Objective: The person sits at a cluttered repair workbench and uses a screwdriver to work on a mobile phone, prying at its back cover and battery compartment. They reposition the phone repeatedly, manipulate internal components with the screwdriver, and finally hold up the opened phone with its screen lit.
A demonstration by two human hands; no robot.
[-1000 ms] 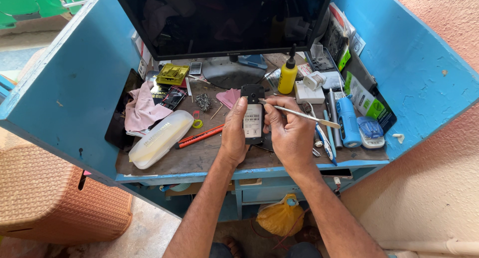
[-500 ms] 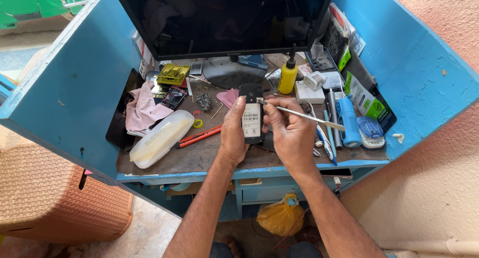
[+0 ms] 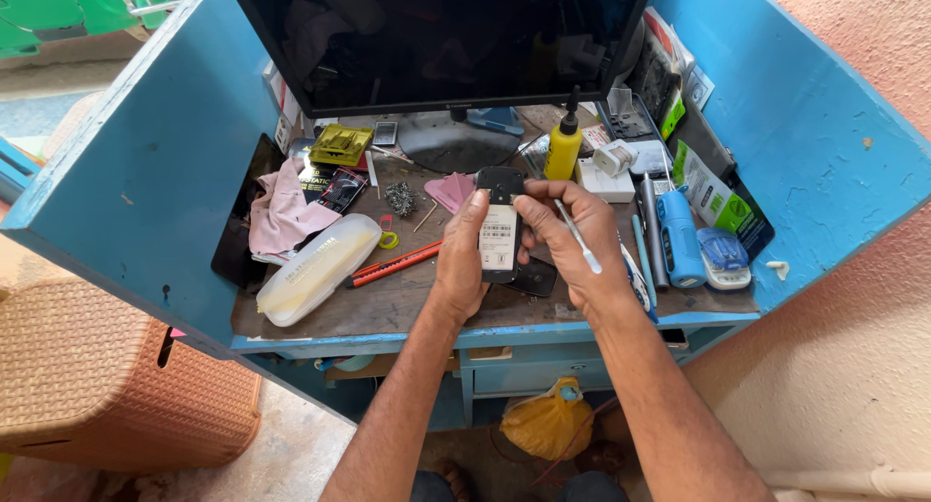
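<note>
Holding a small black phone (image 3: pixel 499 232) back-up above the middle of the counter (image 3: pixel 407 303), left hand (image 3: pixel 464 259) fingers clasped along its left edge. Pinching a thin white-handled tool (image 3: pixel 579 238) in the right hand (image 3: pixel 572 240), thumb pressing the phone's right edge. Seemingly working at the opened back; steady tool placement needed. Crowding: yellow bottle (image 3: pixel 562 148) at 12 o'clock, red pen (image 3: pixel 396 264) at 9, blue cylinder tool (image 3: pixel 679 238) at 3.
</note>
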